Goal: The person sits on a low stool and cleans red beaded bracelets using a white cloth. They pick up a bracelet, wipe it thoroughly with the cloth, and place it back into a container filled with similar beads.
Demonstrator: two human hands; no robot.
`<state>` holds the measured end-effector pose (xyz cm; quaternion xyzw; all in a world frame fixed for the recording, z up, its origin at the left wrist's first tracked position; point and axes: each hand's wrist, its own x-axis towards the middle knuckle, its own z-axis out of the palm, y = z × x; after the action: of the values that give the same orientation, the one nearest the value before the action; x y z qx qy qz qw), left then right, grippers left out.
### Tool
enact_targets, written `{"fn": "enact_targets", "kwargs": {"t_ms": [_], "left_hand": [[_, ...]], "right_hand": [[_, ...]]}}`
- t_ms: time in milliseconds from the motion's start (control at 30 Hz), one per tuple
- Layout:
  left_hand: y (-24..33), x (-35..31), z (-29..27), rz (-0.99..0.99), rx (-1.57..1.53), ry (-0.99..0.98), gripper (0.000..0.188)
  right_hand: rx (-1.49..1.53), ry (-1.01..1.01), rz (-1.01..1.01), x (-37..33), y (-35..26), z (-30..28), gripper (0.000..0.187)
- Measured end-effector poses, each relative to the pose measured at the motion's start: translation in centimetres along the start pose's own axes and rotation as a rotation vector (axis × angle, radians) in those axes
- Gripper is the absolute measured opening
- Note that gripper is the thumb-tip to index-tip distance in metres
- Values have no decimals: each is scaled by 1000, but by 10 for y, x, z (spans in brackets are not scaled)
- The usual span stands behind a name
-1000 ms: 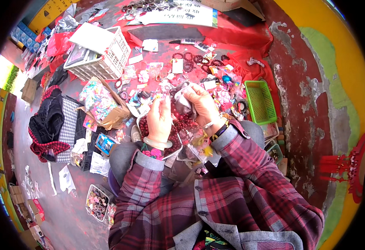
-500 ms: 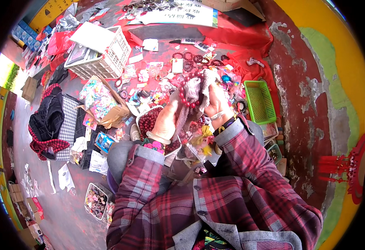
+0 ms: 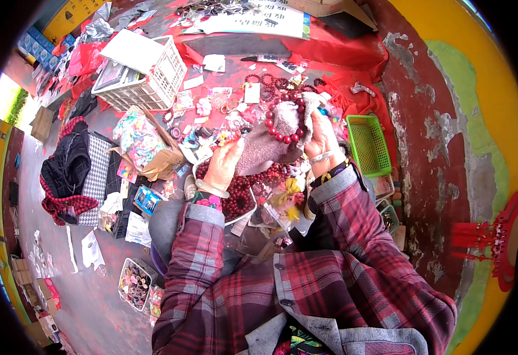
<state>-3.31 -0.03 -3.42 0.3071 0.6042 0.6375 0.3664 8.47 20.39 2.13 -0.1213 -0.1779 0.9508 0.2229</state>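
Note:
A fuzzy mauve-grey cloth (image 3: 258,155) is stretched between my two hands. My left hand (image 3: 223,167) is closed on its left end, and my right hand (image 3: 323,139) pinches its upper right part. A bracelet of round dark-red beads (image 3: 287,139) lies in a loop over the cloth beside my right fingers; whether those fingers also grip the beads is hidden. Below the cloth, between my forearms, stands a white-rimmed tub holding a heap of similar red bead strings (image 3: 237,204). Yellow bows (image 3: 291,201) lie just right of it.
More bead bracelets (image 3: 266,80) and small packaged trinkets lie scattered ahead. A green basket (image 3: 369,145) sits to the right. At left are a white crate (image 3: 167,71), an open carton (image 3: 158,165) and a dark jacket (image 3: 67,165). A small basket of trinkets (image 3: 136,284) stands at lower left.
My hands have moved apart, spreading the bunched cloth between them. The bead bracelet has shifted slightly right and now shows as an open loop.

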Motion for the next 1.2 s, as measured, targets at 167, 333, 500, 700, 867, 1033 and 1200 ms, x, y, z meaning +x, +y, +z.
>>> {"fn": "enact_targets", "kwargs": {"t_ms": [167,333,500,700,867,1033,1200], "left_hand": [[51,-25,25,72,-1013,-394,47],[-7,-16,44,-255,-1340,-434,41],[11,-21,78,-264,-1364,-226,30],[-5,-20,30,-50,-619,-276,40],[31,-18,32,58,-466,-299,33],[57,-40,33,23,-862,-393,34],[62,-40,47,35,-1111,-391,36]], "right_hand": [[83,-37,40,-8,10,16,24],[-14,-6,66,-1,27,6,34],[-94,126,-34,7,21,-8,41],[-1,155,-38,-1,17,14,39],[92,41,59,-2,25,8,32],[47,-19,83,-4,22,5,35],[55,-53,130,-13,20,21,36]]}}
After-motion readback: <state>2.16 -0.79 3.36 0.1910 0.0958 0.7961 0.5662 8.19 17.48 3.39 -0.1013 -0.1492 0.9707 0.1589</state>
